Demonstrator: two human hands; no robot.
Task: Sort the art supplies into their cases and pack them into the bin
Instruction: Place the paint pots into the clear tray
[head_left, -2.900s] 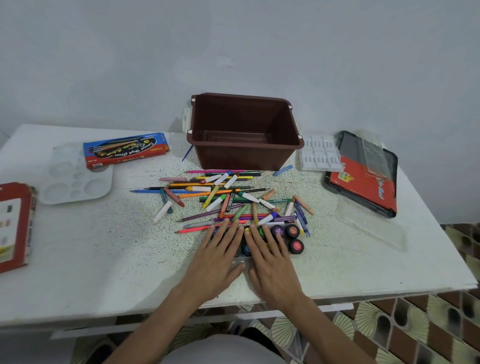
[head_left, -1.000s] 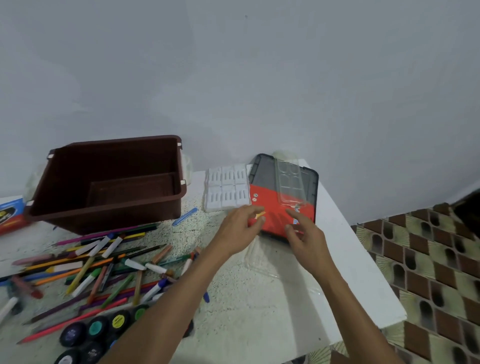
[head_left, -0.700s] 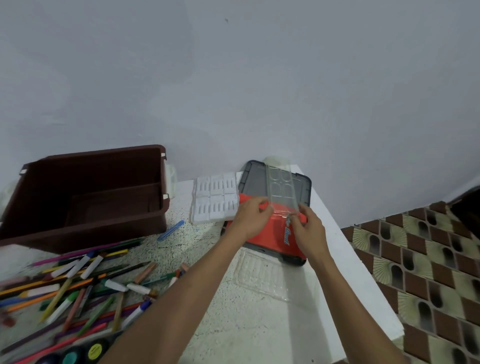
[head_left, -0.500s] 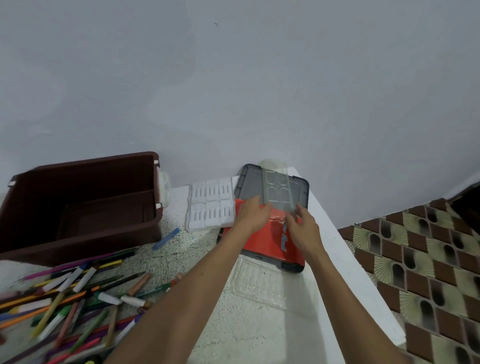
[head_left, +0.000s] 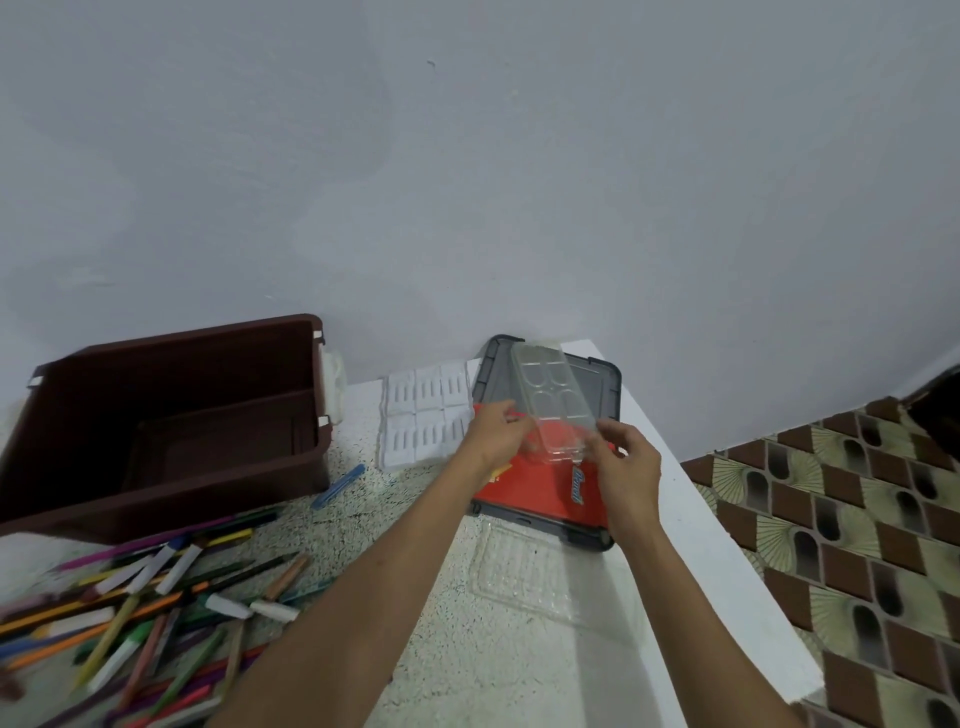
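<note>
**Clear tray held over the red case**

Both hands are at the far right corner of the worktop (head_left: 519, 675), and both grip the same thing: a clear plastic tray (head_left: 553, 395) with round moulded wells. The left hand (head_left: 496, 434) pinches its near left edge, and the right hand (head_left: 626, 467) curls thumb and fingers round its near right corner. The tray is tilted, its near end lifted in the fingers and its far end reaching over the grey back part of a red and grey case (head_left: 535, 493), which lies flat below it against the wall.

A second clear tray (head_left: 524, 577) lies flat on the worktop just in front of the case (its ribs are faint and hard to read). A white moulded insert (head_left: 423, 410) lies just left of the case, touching or almost touching its edge.

The brown bin (head_left: 182, 506) stands further left by the wall, with nothing visible inside it. A blue stick (head_left: 338, 478) lies beside its near right corner. The loose pencils and markers (head_left: 156, 597) lie in a heap on the worktop in front of the bin, well apart from both hands.
</note>
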